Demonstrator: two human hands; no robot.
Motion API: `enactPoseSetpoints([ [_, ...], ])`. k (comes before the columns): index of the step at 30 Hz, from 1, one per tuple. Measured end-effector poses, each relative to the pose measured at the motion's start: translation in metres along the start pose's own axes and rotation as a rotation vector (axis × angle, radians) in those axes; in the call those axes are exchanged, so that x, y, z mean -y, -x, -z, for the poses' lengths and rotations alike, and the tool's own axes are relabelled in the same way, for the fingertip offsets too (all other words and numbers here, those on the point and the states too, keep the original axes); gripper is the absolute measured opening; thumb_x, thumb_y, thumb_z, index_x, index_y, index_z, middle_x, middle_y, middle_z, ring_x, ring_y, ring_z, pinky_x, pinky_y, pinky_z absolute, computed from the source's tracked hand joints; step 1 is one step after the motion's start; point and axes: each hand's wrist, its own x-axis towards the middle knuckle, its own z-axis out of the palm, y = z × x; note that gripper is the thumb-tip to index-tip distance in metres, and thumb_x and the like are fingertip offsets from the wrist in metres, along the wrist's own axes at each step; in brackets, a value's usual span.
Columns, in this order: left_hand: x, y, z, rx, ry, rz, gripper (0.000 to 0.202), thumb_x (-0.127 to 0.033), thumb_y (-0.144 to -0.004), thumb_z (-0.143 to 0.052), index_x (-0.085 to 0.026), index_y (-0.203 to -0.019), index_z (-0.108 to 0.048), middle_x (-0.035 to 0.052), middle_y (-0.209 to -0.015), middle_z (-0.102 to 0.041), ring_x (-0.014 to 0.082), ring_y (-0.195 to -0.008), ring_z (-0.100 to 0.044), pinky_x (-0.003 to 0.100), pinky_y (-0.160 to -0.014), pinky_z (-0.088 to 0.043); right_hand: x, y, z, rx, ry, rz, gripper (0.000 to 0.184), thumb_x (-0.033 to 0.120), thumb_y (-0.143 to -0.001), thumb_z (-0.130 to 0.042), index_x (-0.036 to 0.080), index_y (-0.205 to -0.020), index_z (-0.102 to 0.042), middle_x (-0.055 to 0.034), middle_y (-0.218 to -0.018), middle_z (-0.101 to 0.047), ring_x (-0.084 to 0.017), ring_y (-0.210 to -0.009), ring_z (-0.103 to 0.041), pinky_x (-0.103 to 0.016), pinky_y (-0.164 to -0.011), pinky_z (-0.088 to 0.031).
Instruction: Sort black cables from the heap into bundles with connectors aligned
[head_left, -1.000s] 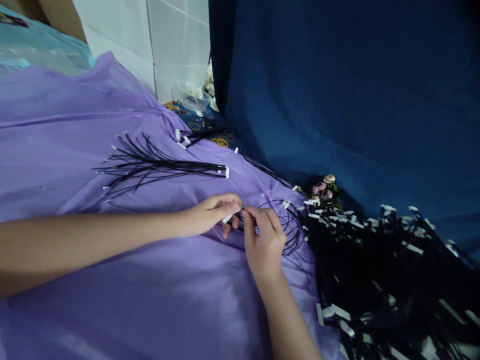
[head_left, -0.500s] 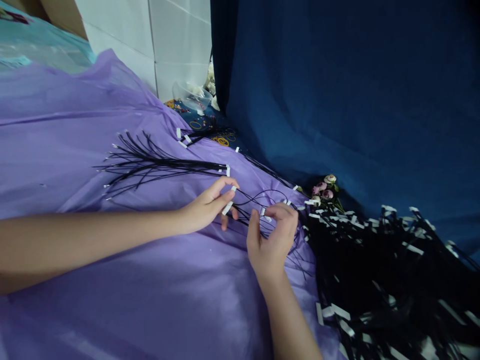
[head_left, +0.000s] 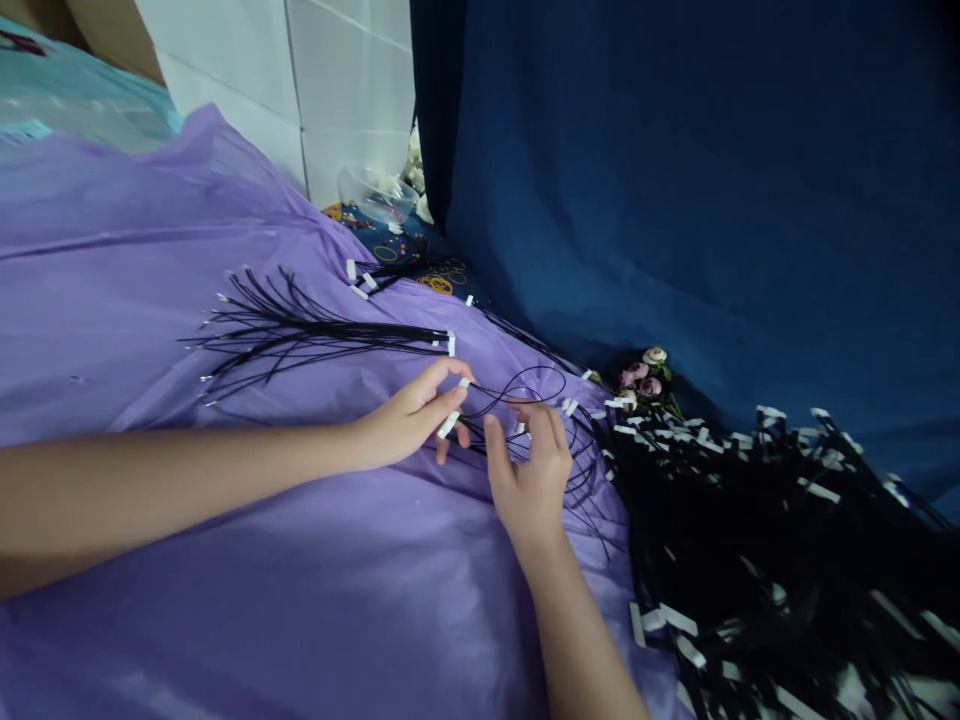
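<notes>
My left hand [head_left: 424, 410] pinches a black cord by its white tag [head_left: 464, 384] between thumb and forefinger. Its lower fingers curl by more cords with another white tag [head_left: 448, 425]. From the pinched tag, a thin black cord loop [head_left: 544, 370] runs right, above my right hand [head_left: 532, 465]. That hand has its thumb and fingers apart, close to the loop and the loose cords beneath; no firm grip shows. Just beyond my left hand, a bundle of black cords [head_left: 337, 330] lies fanned out on the purple cloth [head_left: 322, 560], white tags at its right end.
A large heap of black cords with white tags [head_left: 750, 540] lies at right. Artificial flowers [head_left: 641, 375] rest against the dark blue curtain [head_left: 675, 180]. Farther back are a smaller tagged bundle [head_left: 390, 270], yellow rubber bands [head_left: 435, 284] and a clear plastic bowl [head_left: 379, 195].
My right hand has shifted slightly left and its fingers have spread from a more curled pose. My left hand keeps its pinch on the tag. The whole view has drifted a little.
</notes>
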Motion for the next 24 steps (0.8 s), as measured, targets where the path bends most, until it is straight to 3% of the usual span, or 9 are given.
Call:
enactPoseSetpoints([
  [4, 0.002, 0.003, 0.001, 0.1, -0.127, 0.031, 0.023, -0.043, -0.092, -0.047, -0.024, -0.105, -0.041, -0.0032, -0.07, -0.062, 0.0105, -0.053, -0.06, 0.021, -0.047, -0.052, -0.002, 0.001, 0.0, 0.032, 0.007, 0.009, 0.011, 0.023, -0.088, -0.058, 0.016, -0.096, -0.06, -0.0085, -0.094, -0.065, -0.02, -0.091, -0.059, -0.037, -0.082, -0.049],
  [8, 0.002, 0.005, 0.002, 0.187, -0.187, 0.035, 0.024, -0.043, -0.091, -0.049, -0.022, -0.101, -0.042, -0.0019, -0.07, -0.063, 0.0118, -0.056, -0.06, 0.022, -0.048, -0.051, -0.003, 0.002, -0.003, 0.002, 0.005, 0.035, 0.013, 0.019, -0.085, -0.058, 0.018, -0.098, -0.061, -0.0075, -0.097, -0.068, -0.021, -0.094, -0.062, -0.038, -0.087, -0.049],
  [13, 0.002, 0.006, 0.001, 0.184, -0.22, 0.018, 0.023, -0.043, -0.092, -0.047, -0.022, -0.101, -0.04, -0.002, -0.074, -0.064, 0.0094, -0.051, -0.058, 0.022, -0.049, -0.05, -0.002, 0.003, -0.006, -0.04, -0.003, 0.025, 0.019, 0.013, -0.079, -0.057, 0.019, -0.098, -0.057, -0.0101, -0.107, -0.065, -0.024, -0.108, -0.059, -0.044, -0.092, -0.048],
  [18, 0.004, 0.004, 0.002, 0.109, -0.155, 0.027, 0.025, -0.047, -0.095, -0.036, -0.025, -0.105, -0.034, -0.0012, -0.075, -0.067, 0.0123, -0.052, -0.062, 0.024, -0.05, -0.051, -0.004, 0.003, -0.006, -0.05, -0.043, -0.161, 0.025, 0.013, -0.072, -0.06, 0.02, -0.093, -0.049, -0.0104, -0.107, -0.056, -0.023, -0.1, -0.058, -0.04, -0.08, -0.052],
  [24, 0.004, 0.006, 0.002, 0.135, -0.218, 0.021, 0.03, -0.05, -0.095, -0.033, -0.024, -0.111, -0.034, 0.0004, -0.075, -0.069, 0.0124, -0.052, -0.063, 0.026, -0.053, -0.051, -0.011, 0.003, -0.01, -0.054, -0.314, -0.435, 0.044, 0.021, -0.073, -0.064, 0.02, -0.108, -0.039, -0.0118, -0.118, -0.049, -0.013, -0.074, -0.063, -0.03, -0.065, -0.055],
])
